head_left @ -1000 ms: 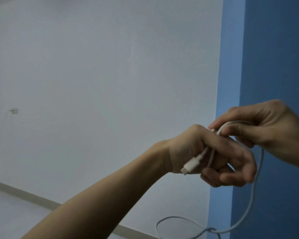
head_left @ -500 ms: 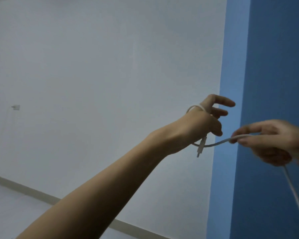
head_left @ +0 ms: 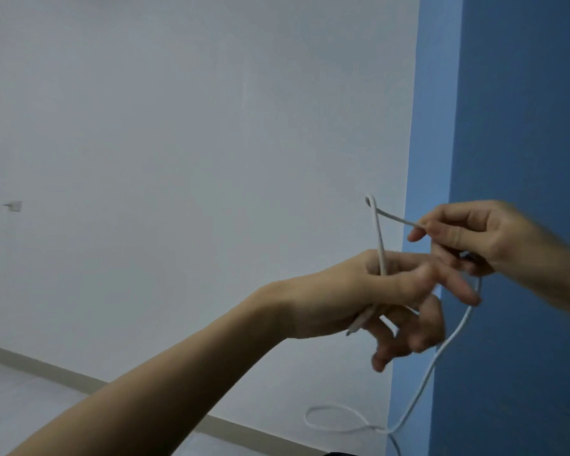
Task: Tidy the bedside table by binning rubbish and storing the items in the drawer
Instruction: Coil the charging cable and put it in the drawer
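Observation:
A thin white charging cable [head_left: 378,238] is held up in the air in front of the wall. My left hand [head_left: 369,294] grips the cable's end, with the plug poking out below the palm. From there the cable rises to a sharp bend, then runs right to my right hand [head_left: 474,235], which pinches it between thumb and fingers. The rest of the cable hangs down below my right hand and ends in a loose loop near the bottom. The bedside table, drawer and bin are out of view.
A pale grey wall [head_left: 178,143] fills the left and middle. A blue wall [head_left: 514,110] stands at the right. A small wall fitting [head_left: 14,205] sits far left, and a skirting board [head_left: 63,373] runs along the floor.
My right hand has risen and pulled the cable into a tall bend above my left hand. My left hand has dropped and its fingers have spread; the hanging loop has swung back into view.

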`<act>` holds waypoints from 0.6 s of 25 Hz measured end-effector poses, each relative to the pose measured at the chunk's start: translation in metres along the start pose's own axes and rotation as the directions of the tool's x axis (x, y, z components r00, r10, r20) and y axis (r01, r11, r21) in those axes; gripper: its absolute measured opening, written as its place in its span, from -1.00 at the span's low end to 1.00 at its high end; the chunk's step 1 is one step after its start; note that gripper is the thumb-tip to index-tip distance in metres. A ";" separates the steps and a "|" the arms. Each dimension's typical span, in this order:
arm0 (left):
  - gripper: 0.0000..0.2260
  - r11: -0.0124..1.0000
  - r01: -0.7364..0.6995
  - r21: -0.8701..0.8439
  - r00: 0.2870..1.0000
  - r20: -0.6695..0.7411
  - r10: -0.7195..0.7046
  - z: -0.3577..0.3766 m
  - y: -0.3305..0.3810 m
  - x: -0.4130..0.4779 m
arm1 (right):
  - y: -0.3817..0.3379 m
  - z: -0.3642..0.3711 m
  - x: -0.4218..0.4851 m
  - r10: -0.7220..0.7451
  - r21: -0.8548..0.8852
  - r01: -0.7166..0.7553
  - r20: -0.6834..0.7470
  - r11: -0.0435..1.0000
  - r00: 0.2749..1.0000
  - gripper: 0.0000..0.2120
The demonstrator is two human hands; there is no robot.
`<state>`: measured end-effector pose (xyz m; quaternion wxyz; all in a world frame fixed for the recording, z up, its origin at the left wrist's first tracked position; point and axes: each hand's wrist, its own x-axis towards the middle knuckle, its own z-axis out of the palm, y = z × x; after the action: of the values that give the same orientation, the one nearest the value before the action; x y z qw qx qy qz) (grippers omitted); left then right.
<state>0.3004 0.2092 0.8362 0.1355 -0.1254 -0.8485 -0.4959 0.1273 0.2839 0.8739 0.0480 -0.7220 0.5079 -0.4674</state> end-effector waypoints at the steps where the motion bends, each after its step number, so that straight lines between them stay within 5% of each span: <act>1: -0.61 0.998 -0.005 -0.060 1.000 0.020 0.007 -0.004 -0.002 -0.003 | 0.000 0.002 0.000 -0.061 -0.035 0.059 -0.056 0.998 0.997 -0.80; 4: -0.40 0.980 -0.050 -0.193 0.996 -0.078 0.036 -0.007 0.001 -0.007 | 0.005 0.005 0.002 -0.182 -0.166 0.150 -0.203 0.975 0.962 -0.81; 7: -0.66 0.998 -0.055 -0.007 0.959 -0.279 0.051 -0.008 0.004 -0.008 | 0.010 0.004 0.005 -0.234 -0.241 0.167 -0.284 0.956 0.930 -0.81; 9: -0.72 0.997 -0.066 0.041 0.957 -0.279 0.075 -0.008 0.002 -0.007 | 0.012 0.002 0.008 -0.235 -0.265 0.157 -0.295 0.951 0.926 -0.81; 15: -0.43 0.896 -0.192 -0.400 0.969 -0.219 0.110 -0.008 0.008 -0.007 | 0.004 0.003 0.010 -0.257 -0.357 0.128 -0.344 0.926 0.903 -0.79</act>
<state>0.3101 0.2051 0.8439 0.2246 -0.1690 -0.6933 -0.6636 0.1269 0.2732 0.8765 -0.2193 -0.6613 0.5027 -0.5118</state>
